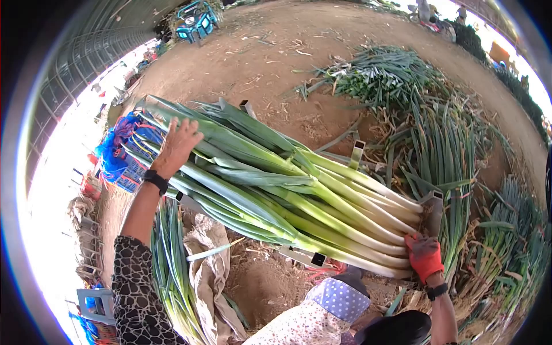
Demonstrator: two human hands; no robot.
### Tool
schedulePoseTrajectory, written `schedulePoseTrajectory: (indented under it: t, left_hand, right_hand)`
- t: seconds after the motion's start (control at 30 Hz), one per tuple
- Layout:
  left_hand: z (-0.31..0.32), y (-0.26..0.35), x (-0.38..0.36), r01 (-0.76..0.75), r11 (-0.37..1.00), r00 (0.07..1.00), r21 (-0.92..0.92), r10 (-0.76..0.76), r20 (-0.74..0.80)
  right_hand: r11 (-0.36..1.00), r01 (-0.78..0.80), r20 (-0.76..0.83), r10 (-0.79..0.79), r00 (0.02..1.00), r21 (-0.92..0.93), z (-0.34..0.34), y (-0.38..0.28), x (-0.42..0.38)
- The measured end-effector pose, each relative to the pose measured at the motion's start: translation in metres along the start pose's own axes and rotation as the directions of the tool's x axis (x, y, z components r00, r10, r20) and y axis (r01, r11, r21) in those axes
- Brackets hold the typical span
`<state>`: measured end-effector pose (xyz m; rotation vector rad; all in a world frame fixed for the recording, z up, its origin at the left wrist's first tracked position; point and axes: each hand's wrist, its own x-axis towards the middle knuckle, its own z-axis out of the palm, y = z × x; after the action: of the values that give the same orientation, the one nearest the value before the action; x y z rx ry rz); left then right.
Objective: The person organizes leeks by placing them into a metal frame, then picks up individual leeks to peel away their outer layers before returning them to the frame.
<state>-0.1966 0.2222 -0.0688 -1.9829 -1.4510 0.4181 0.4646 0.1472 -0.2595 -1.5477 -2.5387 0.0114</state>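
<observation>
Green and white leeks (299, 195) lie bundled across a metal rack (356, 154). The left hand (178, 144) presses flat, fingers spread, on the leaves; the red-gloved right hand (424, 256) cups the root ends, evening them.

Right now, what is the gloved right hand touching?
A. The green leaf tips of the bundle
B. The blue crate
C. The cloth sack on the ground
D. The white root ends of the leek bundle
D: the right hand, in a red glove, sits against the white ends of the leek bundle, while the bare left hand rests on its green leaves.
</observation>
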Motion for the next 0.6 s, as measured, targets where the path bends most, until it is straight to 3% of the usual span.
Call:
schedulePoseTrajectory:
  t: [0.07,0.17,0.23,0.27,0.37,0.47,0.57,0.6]
  left_hand:
    - [0.006,-0.004,-0.003,0.176,0.982,0.983,0.065,-0.179,0.043]
    - [-0.022,0.041,0.025,0.150,0.987,0.972,-0.063,-0.159,-0.174]
    - [-0.055,0.094,0.050,-0.043,0.978,0.962,-0.206,-0.015,-0.272]
    - [-0.064,0.120,0.064,-0.155,0.950,0.951,-0.272,0.069,-0.301]
    - [-0.052,0.192,0.099,-0.398,0.830,0.882,-0.392,0.228,-0.413]
    - [-0.025,0.237,0.119,-0.366,0.720,0.931,-0.590,0.295,-0.217]
    - [-0.031,0.244,0.130,-0.326,0.708,0.935,-0.626,0.339,-0.103]
    - [-0.030,0.247,0.131,-0.327,0.718,0.938,-0.615,0.323,-0.121]
  right_hand:
    - [1.000,0.002,-0.003,-0.002,1.000,-0.005,-0.002,-0.001,0.000]
    - [1.000,-0.013,0.030,0.013,0.999,-0.026,-0.004,-0.001,-0.002]
    - [0.999,-0.009,0.066,0.012,0.998,-0.041,-0.009,-0.004,0.002]
    - [1.000,0.005,0.008,-0.005,1.000,0.029,-0.008,-0.002,0.001]
    - [1.000,-0.025,0.000,0.025,1.000,0.000,0.003,0.005,-0.004]
    - [0.999,-0.033,0.018,0.033,0.999,-0.016,0.001,0.003,0.001]
    - [0.997,-0.081,0.038,0.081,0.996,0.001,0.002,0.006,0.005]
    - [0.990,-0.143,0.121,0.143,0.982,-0.011,0.000,0.007,0.011]
